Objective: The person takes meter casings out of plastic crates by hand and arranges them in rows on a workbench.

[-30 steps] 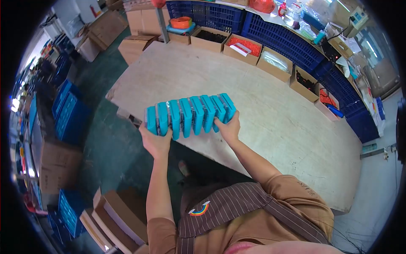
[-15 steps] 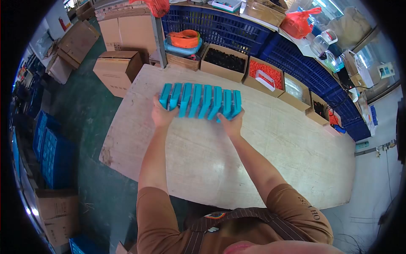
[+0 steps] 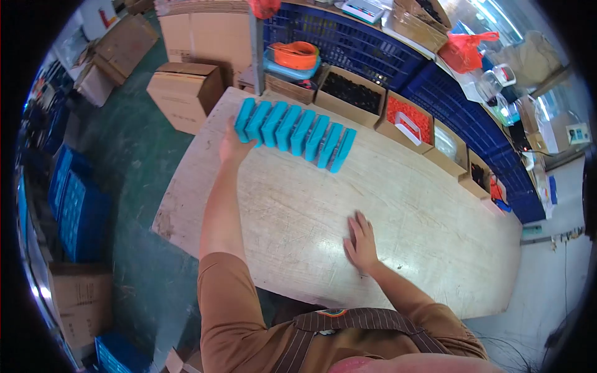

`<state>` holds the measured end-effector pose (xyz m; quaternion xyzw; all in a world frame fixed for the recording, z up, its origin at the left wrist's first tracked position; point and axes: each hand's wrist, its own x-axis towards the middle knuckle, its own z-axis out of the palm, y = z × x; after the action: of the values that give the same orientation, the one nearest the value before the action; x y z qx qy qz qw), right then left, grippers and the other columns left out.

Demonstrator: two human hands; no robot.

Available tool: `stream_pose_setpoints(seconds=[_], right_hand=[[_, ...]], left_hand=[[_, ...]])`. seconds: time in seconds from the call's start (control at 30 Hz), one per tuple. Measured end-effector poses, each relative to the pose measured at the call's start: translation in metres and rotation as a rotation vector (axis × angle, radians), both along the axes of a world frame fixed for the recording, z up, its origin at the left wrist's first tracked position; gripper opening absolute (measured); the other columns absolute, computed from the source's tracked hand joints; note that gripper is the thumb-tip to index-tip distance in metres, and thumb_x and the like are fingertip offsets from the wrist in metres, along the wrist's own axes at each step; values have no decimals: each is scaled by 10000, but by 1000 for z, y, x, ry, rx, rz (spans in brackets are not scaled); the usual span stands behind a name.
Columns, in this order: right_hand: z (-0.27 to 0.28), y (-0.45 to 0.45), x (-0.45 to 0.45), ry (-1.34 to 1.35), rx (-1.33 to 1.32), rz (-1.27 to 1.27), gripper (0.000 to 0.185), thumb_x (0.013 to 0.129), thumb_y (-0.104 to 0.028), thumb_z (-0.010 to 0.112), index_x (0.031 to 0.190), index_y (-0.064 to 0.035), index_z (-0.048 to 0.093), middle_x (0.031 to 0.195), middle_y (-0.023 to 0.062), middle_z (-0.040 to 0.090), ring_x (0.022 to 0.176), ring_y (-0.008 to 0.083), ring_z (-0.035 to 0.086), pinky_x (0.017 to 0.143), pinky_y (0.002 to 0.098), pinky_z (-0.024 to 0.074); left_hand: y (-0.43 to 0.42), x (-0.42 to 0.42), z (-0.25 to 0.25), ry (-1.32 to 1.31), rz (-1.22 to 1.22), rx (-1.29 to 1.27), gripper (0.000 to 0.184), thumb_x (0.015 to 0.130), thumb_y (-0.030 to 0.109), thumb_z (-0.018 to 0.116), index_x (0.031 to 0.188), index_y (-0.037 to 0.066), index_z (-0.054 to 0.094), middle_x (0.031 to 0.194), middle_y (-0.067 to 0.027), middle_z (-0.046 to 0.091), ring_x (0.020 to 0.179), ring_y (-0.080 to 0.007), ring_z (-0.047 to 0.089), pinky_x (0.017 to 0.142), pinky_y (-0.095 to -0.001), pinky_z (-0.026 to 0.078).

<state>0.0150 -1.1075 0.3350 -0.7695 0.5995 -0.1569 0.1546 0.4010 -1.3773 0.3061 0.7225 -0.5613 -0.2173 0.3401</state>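
Observation:
Several flat teal plastic blocks [image 3: 300,132] stand side by side in a slanting row on the far left part of the pale table [image 3: 298,217]. My left hand [image 3: 235,142] wraps round the leftmost teal block [image 3: 245,119], its thumb along the near side; the fingertips are partly hidden. Well apart from the row, nearer my body, my right hand [image 3: 362,242] hovers low over or rests on the tabletop. Its fingers are stretched out and nothing is in them.
Open cardboard boxes line the far edge, holding black parts [image 3: 351,92], red parts [image 3: 409,118] and clear plastic [image 3: 445,143]. Blue crates [image 3: 339,46] stand behind them. A metal post [image 3: 257,56] rises at the far left corner, near a closed carton [image 3: 184,96].
My right hand has let go of the row's right end and moved toward me and right. The teal blocks now rest on the table, turned to a slant; my left hand stays at the left end.

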Motion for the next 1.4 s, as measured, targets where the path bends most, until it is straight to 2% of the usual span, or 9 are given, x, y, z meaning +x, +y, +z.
stream_pose_setpoints(seconds=[0.1,0.27,0.47,0.67,0.8,1.03,1.17,1.27,1.4], right_hand=[[2,33,-20,42,-15,70,622,783,-168,631,1358,-46,427,1451,234,334,1359,400,301,1107,528,238],[-9,42,-29,-45,-150,128,558,787,-157,587,1319,-32,472,1423,238,385,1336,408,338,1105,535,236],[-27,44,-47,-151,-229,244,487,802,-134,562,1265,8,517,1394,238,421,1321,398,357,1113,495,238],[-24,109,-113,-163,-219,509,446,818,-109,522,1243,26,529,1365,247,452,1298,403,384,1106,480,263],[-40,118,-122,-136,-269,535,439,819,-93,501,1236,43,522,1356,259,451,1282,412,400,1090,470,294],[-59,122,-113,21,-356,547,444,841,-109,451,1259,39,481,1330,261,469,1255,406,429,1052,481,340],[-56,132,-82,252,-94,298,459,865,-174,485,1282,17,464,1285,249,493,1204,401,467,1034,489,351],[-70,173,-57,209,-319,440,517,856,-214,547,1310,11,443,1281,266,491,1204,405,468,1045,471,345],[-56,340,-14,-20,-302,868,639,777,-106,668,1331,58,396,1334,273,441,1247,411,414,1068,462,320]], left_hand=[[23,-14,27,-268,50,89,1025,666,277,802,1469,126,184,1211,-189,580,1064,-348,592,887,-445,490],[141,-71,36,-8,100,-120,880,722,214,755,1433,82,253,1196,-192,575,1065,-359,575,892,-447,476],[494,-179,32,63,404,-308,597,741,70,698,1289,37,464,1125,-168,592,1061,-305,582,919,-393,461],[925,-353,-76,384,1309,687,471,713,218,691,1133,51,560,999,-171,663,953,-305,644,846,-391,499],[1120,-453,-98,507,1820,892,513,727,255,731,1135,14,533,1040,-207,649,956,-324,637,819,-392,495],[1186,-543,-100,1528,2601,-347,612,874,519,559,1271,59,481,1238,-160,554,1081,-257,572,844,-393,478],[1224,-553,-133,1635,2412,-1125,513,892,463,564,1216,70,504,1107,-145,587,985,-270,611,781,-411,508],[1251,-539,-189,1475,2480,-1610,373,908,336,578,1155,62,521,1043,-140,605,887,-272,628,700,-392,544],[1222,-516,-142,1420,2594,-1440,242,898,158,579,1104,43,524,996,-125,610,778,-269,631,598,-386,578]])
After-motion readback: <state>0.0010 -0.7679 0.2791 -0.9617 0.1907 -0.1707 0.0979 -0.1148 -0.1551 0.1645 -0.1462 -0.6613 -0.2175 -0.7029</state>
